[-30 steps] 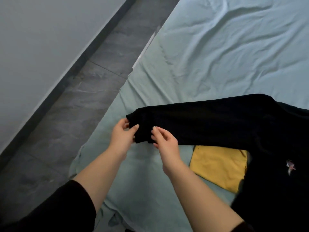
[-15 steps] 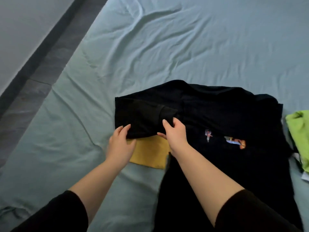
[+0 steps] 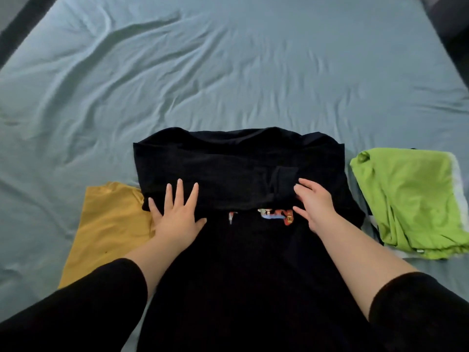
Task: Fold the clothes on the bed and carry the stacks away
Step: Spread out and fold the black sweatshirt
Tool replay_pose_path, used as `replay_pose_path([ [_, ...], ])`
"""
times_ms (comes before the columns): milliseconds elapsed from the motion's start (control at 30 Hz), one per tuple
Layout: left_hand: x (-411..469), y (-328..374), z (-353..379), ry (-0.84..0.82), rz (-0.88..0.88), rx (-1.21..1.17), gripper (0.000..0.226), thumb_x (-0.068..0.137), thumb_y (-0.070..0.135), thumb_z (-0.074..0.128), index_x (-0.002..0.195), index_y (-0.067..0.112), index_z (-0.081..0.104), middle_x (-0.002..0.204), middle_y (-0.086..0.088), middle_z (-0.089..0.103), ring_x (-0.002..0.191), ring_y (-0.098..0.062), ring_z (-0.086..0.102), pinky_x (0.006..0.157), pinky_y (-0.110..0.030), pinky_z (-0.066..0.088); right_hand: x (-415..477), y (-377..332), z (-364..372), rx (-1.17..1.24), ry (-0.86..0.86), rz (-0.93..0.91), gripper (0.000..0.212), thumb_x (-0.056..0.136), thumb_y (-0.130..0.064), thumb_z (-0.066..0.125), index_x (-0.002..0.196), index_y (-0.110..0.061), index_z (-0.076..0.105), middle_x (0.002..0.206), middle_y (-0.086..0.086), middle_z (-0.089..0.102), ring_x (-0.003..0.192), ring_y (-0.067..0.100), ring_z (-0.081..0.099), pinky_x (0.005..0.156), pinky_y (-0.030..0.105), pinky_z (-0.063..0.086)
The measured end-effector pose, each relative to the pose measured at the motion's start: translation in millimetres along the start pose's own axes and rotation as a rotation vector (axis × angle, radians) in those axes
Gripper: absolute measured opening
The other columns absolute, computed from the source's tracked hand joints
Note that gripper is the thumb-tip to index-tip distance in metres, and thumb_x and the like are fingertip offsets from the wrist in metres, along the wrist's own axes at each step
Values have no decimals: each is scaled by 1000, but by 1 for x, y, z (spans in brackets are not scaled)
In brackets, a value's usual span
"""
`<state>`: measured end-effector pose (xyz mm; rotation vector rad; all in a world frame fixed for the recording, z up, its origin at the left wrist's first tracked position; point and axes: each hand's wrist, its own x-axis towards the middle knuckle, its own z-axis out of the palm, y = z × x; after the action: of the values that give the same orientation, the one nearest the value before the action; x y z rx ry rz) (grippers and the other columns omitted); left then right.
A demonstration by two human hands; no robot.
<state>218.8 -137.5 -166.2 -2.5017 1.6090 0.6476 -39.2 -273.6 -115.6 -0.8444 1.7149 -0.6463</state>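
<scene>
The left hand's (image 3: 177,219) fingers (image 3: 180,191) lie straight and spread, pressing flat on the folded-over sleeve (image 3: 215,184), holding nothing. The right hand's (image 3: 316,208) fingers (image 3: 304,185) are loosely bent and rest against the cuff end (image 3: 281,179) of that sleeve. They appear to nudge it rather than pinch it.

Both hands are on the black long-sleeved cotton top (image 3: 253,262), which lies spread on the bed in front of the person. The sleeve crosses its chest as a dark band and half hides a small colourful print (image 3: 276,215). A flat mustard-yellow folded garment (image 3: 106,229) lies to the left with its edge tucked under the black top. A loosely folded lime-green garment (image 3: 411,199) sits just beside the top on the right. Around them is the wrinkled pale blue-green sheet of the bed (image 3: 228,72).

The likeliest trouble is the sleeve band slipping or bunching once the palms lift, since soft fabric holds no crease. Because the yellow piece is partly trapped beneath, folding the body upward could drag it and undo its fold.
</scene>
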Motion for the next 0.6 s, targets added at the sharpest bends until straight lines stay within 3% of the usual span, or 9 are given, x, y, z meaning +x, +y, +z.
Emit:
replay_pose_path([
  [100, 12, 4, 10, 60, 28, 141, 78, 95, 56, 37, 149, 38, -17, 162, -1, -15, 146, -25, -21, 108, -64, -17, 25, 25, -2, 30, -13, 129, 51, 90, -13, 65, 137, -15, 47, 133, 7, 55, 116, 23, 57, 95, 39, 51],
  [233, 17, 9, 13, 104, 16, 214, 69, 99, 44, 31, 149, 40, -18, 162, 2, -11, 148, -26, -17, 110, -63, -16, 48, 36, 2, 72, 29, 185, 34, 88, -11, 67, 121, -5, 58, 104, 7, 64, 84, 16, 64, 67, 28, 56],
  [433, 2, 59, 6, 171, -30, 67, 61, 97, 49, 22, 145, 52, -16, 163, -9, 0, 148, -35, -7, 109, -63, -15, 67, 7, -39, 49, 200, -194, 13, 93, -14, 57, 105, -19, 53, 96, -3, 62, 52, 9, 68, 40, 17, 47],
  [533, -1, 96, 20, 120, 34, 73, 55, 99, 53, 14, 145, 51, -15, 162, -11, 2, 148, -36, -8, 109, -65, -13, 94, -4, -81, 63, 342, -179, 14, 94, -9, 54, 107, -15, 51, 105, 6, 62, 48, 8, 65, 40, 18, 48],
  [600, 3, 109, 32, 18, 48, 81, 55, 100, 52, 15, 147, 49, -13, 163, -9, -5, 147, -35, -13, 113, -65, -6, 110, 0, -102, -3, 301, -48, 24, 94, -3, 52, 116, -11, 52, 113, 11, 60, 61, 15, 65, 53, 24, 54],
])
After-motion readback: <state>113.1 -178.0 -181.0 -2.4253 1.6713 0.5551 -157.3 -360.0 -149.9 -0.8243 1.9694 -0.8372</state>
